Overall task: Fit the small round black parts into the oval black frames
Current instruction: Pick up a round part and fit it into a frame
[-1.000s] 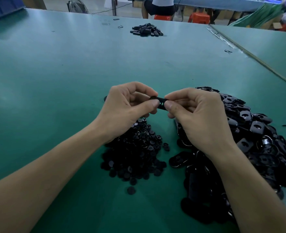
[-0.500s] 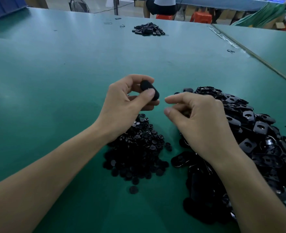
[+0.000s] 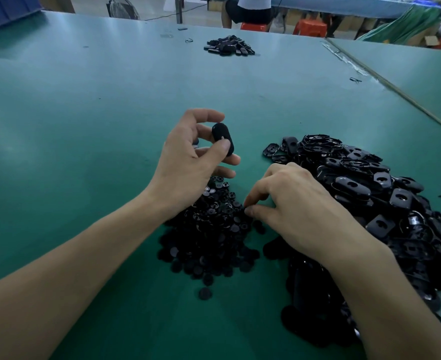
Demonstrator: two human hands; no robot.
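1. a heap of small round black parts (image 3: 214,235) lies on the green desk (image 3: 84,113); every place below is given from this heap.
2. the left hand (image 3: 188,162) hovers just above the heap's far edge, clear of the desk. its thumb and curled fingers are clamped on one oval black frame (image 3: 222,137), which stands nearly upright with its smooth closed side toward the camera. the index finger arches over the top of it.
3. the right hand (image 3: 292,203) is down at the heap's right edge, knuckles up. its thumb and index fingertip come together against the outermost round parts. whether a part sits between them, i cannot tell.
4. just right of the heap spreads a much larger pile of oval black frames (image 3: 370,190). many of them lie with their cut-out openings facing up, and the right wrist passes over the pile's near side.
5. one lone round part (image 3: 205,293) lies on the desk just on the near side of the heap, apart from it.
6. far beyond the heap, toward the desk's far edge, sits a small cluster of black pieces (image 3: 228,48).
7. far beyond the heap and to its left, a blue crate (image 3: 6,9) sits at the desk's corner.
8. past the desk's far edge, beyond the heap, stand a fan (image 3: 122,10) and red stools (image 3: 310,27).
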